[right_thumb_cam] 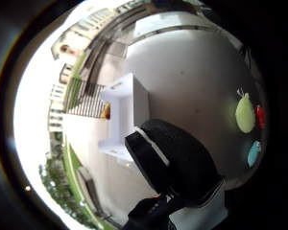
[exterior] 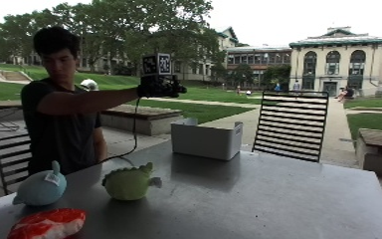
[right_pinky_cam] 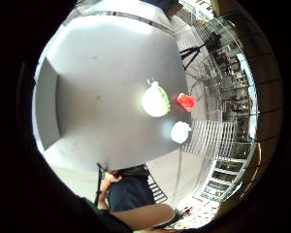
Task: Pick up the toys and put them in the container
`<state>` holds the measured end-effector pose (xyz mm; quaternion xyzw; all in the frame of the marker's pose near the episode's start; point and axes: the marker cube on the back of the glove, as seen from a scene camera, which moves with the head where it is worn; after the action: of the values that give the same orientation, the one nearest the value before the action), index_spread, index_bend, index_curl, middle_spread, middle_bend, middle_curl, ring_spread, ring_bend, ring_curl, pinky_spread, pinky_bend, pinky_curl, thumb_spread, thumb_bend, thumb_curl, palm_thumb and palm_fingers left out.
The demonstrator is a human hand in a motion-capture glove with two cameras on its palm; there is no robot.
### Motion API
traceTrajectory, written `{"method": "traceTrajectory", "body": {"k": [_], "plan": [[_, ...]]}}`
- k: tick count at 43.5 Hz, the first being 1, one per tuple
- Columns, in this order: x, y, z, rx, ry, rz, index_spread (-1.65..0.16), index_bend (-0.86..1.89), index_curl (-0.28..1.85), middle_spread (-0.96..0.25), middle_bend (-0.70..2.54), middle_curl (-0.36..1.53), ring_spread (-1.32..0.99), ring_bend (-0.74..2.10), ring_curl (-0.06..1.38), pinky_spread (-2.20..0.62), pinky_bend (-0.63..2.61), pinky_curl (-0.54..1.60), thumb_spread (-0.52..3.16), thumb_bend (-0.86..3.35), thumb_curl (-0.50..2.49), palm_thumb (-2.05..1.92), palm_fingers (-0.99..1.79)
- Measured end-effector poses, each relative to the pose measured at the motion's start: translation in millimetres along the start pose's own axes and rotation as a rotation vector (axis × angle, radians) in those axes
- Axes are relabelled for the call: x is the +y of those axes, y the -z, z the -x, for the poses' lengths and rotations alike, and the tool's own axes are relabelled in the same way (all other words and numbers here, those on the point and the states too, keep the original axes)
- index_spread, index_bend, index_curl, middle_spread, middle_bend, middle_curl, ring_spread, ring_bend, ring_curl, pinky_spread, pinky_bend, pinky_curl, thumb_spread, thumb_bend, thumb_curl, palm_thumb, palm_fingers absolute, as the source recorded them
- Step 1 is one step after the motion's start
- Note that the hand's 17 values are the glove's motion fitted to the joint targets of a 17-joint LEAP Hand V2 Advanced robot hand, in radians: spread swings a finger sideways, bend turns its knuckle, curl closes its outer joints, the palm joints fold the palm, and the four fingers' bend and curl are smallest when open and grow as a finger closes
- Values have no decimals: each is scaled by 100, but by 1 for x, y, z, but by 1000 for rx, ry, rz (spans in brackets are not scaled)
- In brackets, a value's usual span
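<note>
Nearest on the table (exterior: 257,199) lies a red toy (exterior: 47,223), with a blue toy (exterior: 40,188) and a green toy (exterior: 129,182) just behind, well apart from the white container (exterior: 206,139), above which the gloved right hand (exterior: 159,87) hovers, fingers curled, apparently holding nothing.

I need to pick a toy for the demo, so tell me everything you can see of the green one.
The green toy is a round, pale green plush that looks soft, with a small fin on top, a whitish fin at its side and a small loop or tag visible in the palm view. It sits upright on the grey table, between the light blue toy and the white container, apart from both. The red and white toy lies near it. Nothing touches it but the table; the gloved right hand is raised well above.
</note>
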<state>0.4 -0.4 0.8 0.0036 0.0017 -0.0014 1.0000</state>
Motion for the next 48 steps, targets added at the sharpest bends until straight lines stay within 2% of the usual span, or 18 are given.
{"method": "traceTrajectory", "body": {"k": [7,16,34,48], "plan": [[1,-1,-4,6,10,1,-14,18,10,-4,22,10,-14,17,4,-8,44,15,79,-4,2,-7,3],[1,1,-10,4,10,11,-18,18,17,-5,23,17,-19,19,8,-10,47,21,105,-5,5,-8,-2],[28,14,-52,90,90,-16,-20,16,26,-6,21,26,-22,19,14,-11,46,27,113,-7,9,-11,-5],[71,34,-163,181,25,-49,-21,16,29,-7,19,31,-24,19,17,-10,45,30,105,-9,11,-13,-5]]}}
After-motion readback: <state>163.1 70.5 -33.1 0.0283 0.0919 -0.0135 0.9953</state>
